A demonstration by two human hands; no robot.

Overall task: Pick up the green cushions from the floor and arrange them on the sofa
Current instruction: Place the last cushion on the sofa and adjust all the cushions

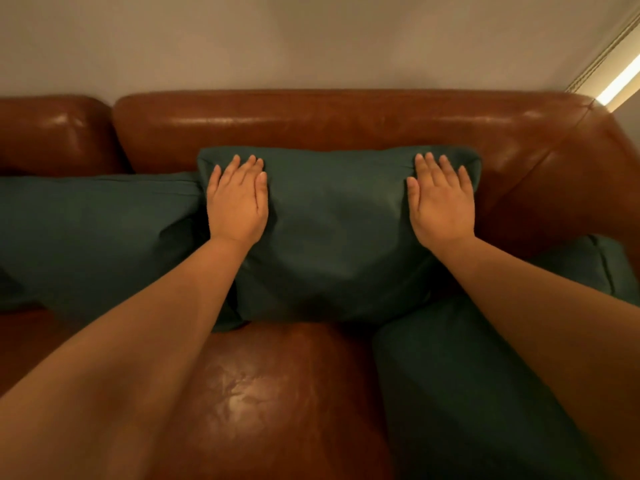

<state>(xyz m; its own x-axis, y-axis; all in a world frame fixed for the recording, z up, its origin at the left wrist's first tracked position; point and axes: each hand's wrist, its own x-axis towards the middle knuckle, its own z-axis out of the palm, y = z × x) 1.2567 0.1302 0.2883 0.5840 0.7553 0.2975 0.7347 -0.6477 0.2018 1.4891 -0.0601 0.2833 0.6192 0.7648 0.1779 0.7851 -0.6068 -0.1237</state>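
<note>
1. A brown leather sofa (346, 119) fills the view, standing against a plain pale wall (311, 36); at the upper right a bright strip of light (620, 81) runs beside a ridged moulding.
2. The leather is glossy and creased, with worn, shiny patches on the rounded seat (270, 393) nearest the camera. The backrest is padded and split into sections by a deep seam at the left.
3. The middle green cushion (336, 237) leans upright against the backrest, its lower edge on the seat. It is soft matte fabric, roughly rectangular, dented where the palms press.
4. The left hand (237, 202) lies flat on the cushion's upper left part, fingers extended and together, gripping nothing.
5. The right hand (441, 202) lies flat on its upper right part in the same way, palm down, not closed around anything.
6. A second green cushion (93, 230) rests to the left, touching the middle one.
7. A third green cushion (467, 393) lies at the lower right, partly under the right forearm.
</note>
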